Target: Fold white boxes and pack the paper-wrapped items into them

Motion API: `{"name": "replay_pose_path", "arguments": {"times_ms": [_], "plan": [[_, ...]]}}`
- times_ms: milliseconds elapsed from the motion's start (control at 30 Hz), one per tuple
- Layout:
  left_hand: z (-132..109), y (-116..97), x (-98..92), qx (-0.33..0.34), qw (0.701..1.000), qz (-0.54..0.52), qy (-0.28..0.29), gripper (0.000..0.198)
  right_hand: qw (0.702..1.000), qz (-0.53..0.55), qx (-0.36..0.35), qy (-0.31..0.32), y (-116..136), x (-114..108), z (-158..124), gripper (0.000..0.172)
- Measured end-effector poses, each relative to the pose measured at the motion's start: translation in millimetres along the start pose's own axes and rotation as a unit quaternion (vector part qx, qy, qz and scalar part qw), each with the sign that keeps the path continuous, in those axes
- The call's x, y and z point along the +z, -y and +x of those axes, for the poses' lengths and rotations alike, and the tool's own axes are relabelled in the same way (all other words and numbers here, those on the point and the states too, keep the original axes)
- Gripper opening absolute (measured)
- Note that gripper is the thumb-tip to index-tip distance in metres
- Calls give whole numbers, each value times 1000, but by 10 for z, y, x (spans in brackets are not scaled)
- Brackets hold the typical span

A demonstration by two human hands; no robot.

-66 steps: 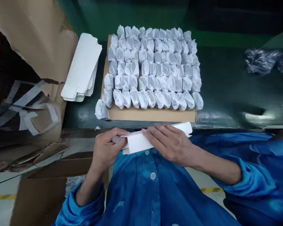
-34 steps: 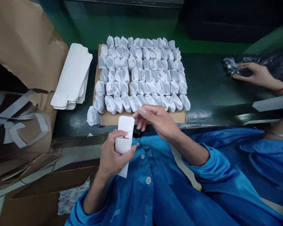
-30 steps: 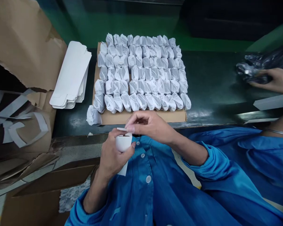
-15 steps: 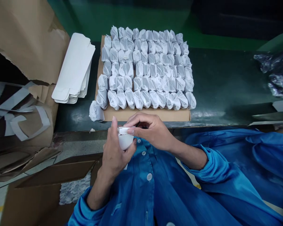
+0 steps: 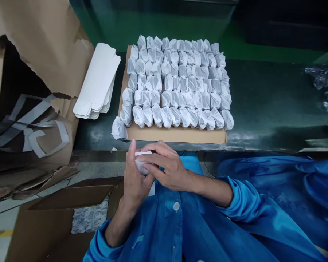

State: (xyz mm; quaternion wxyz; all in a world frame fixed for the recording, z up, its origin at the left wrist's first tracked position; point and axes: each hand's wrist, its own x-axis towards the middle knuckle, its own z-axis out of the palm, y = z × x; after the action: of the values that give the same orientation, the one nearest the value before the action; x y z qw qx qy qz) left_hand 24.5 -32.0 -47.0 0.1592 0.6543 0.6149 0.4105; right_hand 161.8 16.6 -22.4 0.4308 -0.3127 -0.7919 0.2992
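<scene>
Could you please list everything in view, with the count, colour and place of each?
paper-wrapped items: dozens, white, in rows on the cardboard sheet
cardboard sheet: one, brown, on the bench
bench: one, dark green, across the view
flat carton blanks: one stack, white, left of the sheet
torn cardboard box: one, brown, far left, holding offcuts
open cardboard box: one, brown, lower left
plastic-wrapped bundle: one, dark, right edge
white carton: one, white, in the hands
left hand, right hand: two, around the carton
blue coat: one, blue, worn
</scene>
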Motion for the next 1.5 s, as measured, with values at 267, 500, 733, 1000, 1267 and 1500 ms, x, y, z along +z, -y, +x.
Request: {"name": "replay_pose_path", "arguments": {"times_ms": [267, 500, 733, 1000, 1267, 1500], "plan": [[-95, 93, -189, -189, 950, -136, -206, 68, 979, 113, 82, 151, 123, 116, 49, 77], [-98, 253, -641, -16, 966, 38, -255, 68, 884, 34, 192, 425, 151, -140, 264, 48], [-304, 339, -941, 162, 944, 281, 60, 58, 863, -56, -65, 498, 131, -173, 1112, 26], [-496, 544, -986, -119, 984, 131, 30, 57, 840, -274, -258, 390, -261, 228, 1582, 24], [-468, 682, -790, -67, 988, 137, 2, 76, 946, 174, 161, 222, 16, -412, 1110, 26], [-76, 432, -519, 56, 976, 205, 35, 52, 978, 79, 184, 59, 263, -661, 625, 44]]}}
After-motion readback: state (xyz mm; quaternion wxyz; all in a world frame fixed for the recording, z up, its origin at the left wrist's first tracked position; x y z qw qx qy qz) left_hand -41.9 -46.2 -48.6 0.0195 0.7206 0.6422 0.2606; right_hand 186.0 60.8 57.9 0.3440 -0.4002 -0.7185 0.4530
